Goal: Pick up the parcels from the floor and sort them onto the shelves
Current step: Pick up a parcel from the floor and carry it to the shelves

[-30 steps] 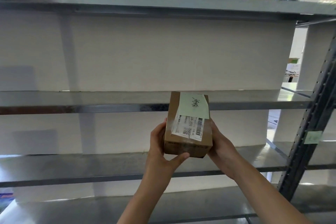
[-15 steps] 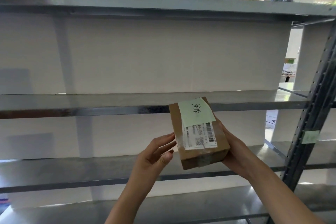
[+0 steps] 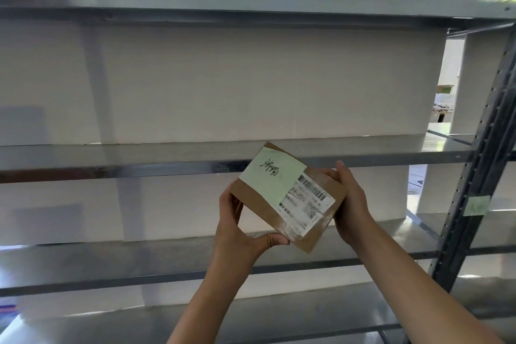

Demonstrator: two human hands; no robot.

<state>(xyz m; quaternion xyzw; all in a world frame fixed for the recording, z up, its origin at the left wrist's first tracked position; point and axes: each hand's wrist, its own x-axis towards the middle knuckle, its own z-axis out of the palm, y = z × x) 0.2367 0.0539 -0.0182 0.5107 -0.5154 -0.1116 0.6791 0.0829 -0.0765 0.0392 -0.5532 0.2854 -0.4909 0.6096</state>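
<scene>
Two hands hold one parcel (image 3: 287, 198) in the air in front of the metal shelving, and it rests on no shelf. It is a small brown cardboard box, tilted so that its long side runs from upper left to lower right. A pale green note (image 3: 272, 179) with dark handwriting covers its upper left part. A white shipping label (image 3: 307, 209) with barcodes lies just beside the note, under glossy clear tape. The parcel's top corner overlaps the front edge of the middle shelf (image 3: 139, 156) in this view, and the lower shelf (image 3: 111, 262) lies behind and below it.

The left hand (image 3: 240, 232) grips the parcel's left end, with its thumb pressed on the lower edge and its fingers behind the box. The right hand (image 3: 351, 204) grips the right end, its fingers curled over the upper edge.

Half a second ago the right hand alone carried the parcel, which stood closer to upright. The left hand was then just beside it, fingers loose and off the cardboard. Since then the parcel has turned clockwise and the left hand has closed on it.
</scene>
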